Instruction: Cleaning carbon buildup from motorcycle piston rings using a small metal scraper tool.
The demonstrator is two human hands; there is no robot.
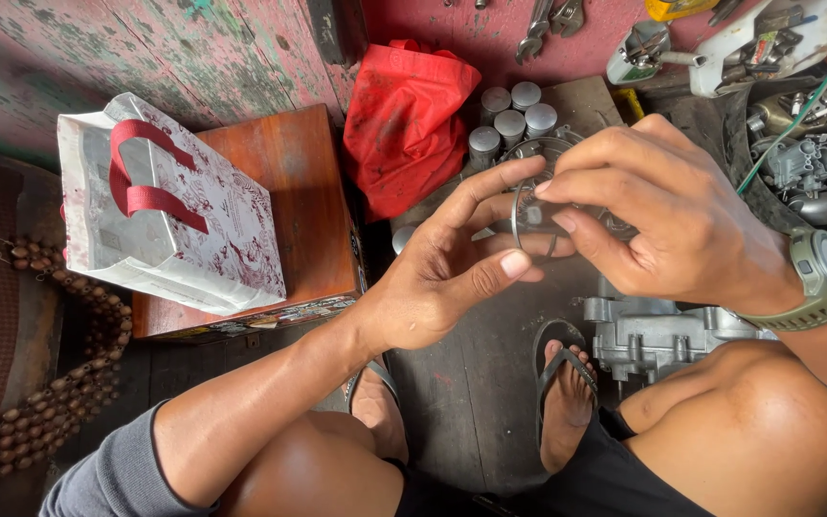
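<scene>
My left hand (447,263) and my right hand (667,215) meet in front of me, both pinching a thin metal ring (521,218) held upright between the fingertips. The left thumb and fingers grip its left and lower edge; the right thumb and forefinger grip its top right. A green wristwatch (825,278) sits on my right wrist. Below the hands, a grey metal engine casing (658,335) rests on the dark floor by my sandalled foot (567,402).
A white patterned bag with red handles (165,211) lies on a wooden box (299,201) at left. A red plastic bag (404,120), several grey cylinders (514,120), wrenches (547,24) and engine parts (806,153) crowd the back. A beaded string (78,364) lies at far left.
</scene>
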